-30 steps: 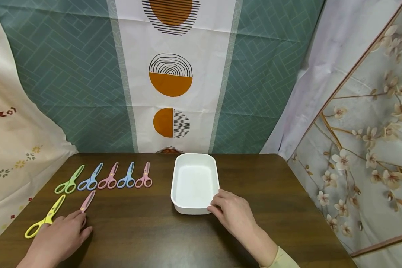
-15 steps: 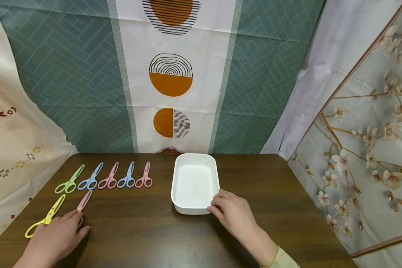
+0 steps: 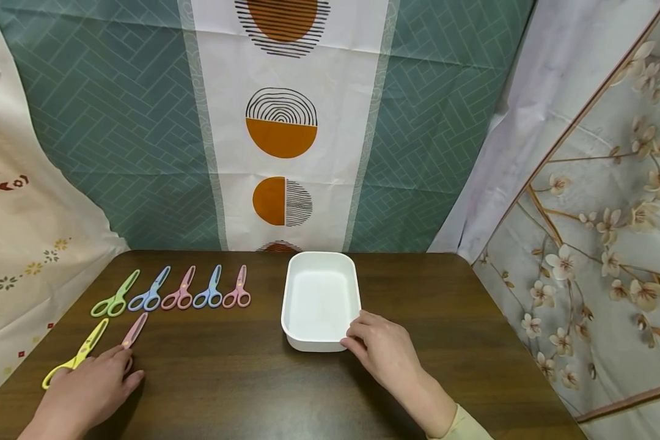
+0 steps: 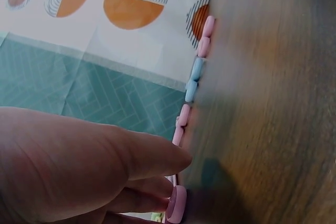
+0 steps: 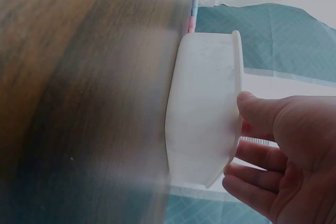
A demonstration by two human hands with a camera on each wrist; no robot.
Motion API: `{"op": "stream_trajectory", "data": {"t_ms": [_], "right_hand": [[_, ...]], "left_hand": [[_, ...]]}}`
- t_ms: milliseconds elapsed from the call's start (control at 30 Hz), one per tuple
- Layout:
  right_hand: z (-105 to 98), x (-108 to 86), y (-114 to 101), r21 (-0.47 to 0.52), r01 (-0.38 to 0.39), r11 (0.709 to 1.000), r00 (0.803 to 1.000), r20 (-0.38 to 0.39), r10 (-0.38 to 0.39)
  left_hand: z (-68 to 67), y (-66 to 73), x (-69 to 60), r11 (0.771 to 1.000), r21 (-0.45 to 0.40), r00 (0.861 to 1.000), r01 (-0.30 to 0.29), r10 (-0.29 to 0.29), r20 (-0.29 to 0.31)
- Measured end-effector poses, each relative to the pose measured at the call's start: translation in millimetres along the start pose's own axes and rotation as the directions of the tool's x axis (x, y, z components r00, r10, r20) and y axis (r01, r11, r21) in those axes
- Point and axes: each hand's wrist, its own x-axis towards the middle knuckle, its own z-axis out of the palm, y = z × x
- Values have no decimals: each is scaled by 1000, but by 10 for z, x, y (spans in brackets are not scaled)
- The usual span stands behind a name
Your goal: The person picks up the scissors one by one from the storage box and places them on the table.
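Note:
My left hand (image 3: 85,385) lies over the handle of a pair of pink scissors (image 3: 135,329), whose blade points away from me. In the left wrist view, the fingers (image 4: 142,201) touch a pink handle loop (image 4: 177,204) while the thumb stands apart from it. Just left are yellow scissors (image 3: 90,343), their handle partly covered by this hand. My right hand (image 3: 386,351) pinches the near right corner of a white rectangular tray (image 3: 294,333). In the right wrist view, the thumb (image 5: 254,109) rests at the tray's rim. Nothing lies inside the tray.
Behind the left hand, a row holds green scissors (image 3: 110,304), blue scissors (image 3: 145,299), pink scissors (image 3: 178,297), more blue scissors (image 3: 208,297) and more pink scissors (image 3: 236,297). The dark wooden table (image 3: 242,379) ends at a patterned curtain (image 3: 154,183) at the back.
My left hand has slid the pink scissors a little to the left, toward the yellow pair. The right hand and the tray have stayed in place.

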Motion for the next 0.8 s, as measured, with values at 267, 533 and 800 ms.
{"op": "stream_trajectory", "data": {"t_ms": [267,533,800], "right_hand": [[-9,8,-9,5,-4,1000,1000,5,4],[-1,3,-4,3,-2,1000,1000,1,2],[1,-4,2,3,3,1000,1000,-6,-3]], "left_hand": [[47,-84,42,1000,2,1000,13,-13,28],[42,-85,57,1000,7,998,18,-18,59],[51,-87,60,1000,17,999,16,-16,44]]}}
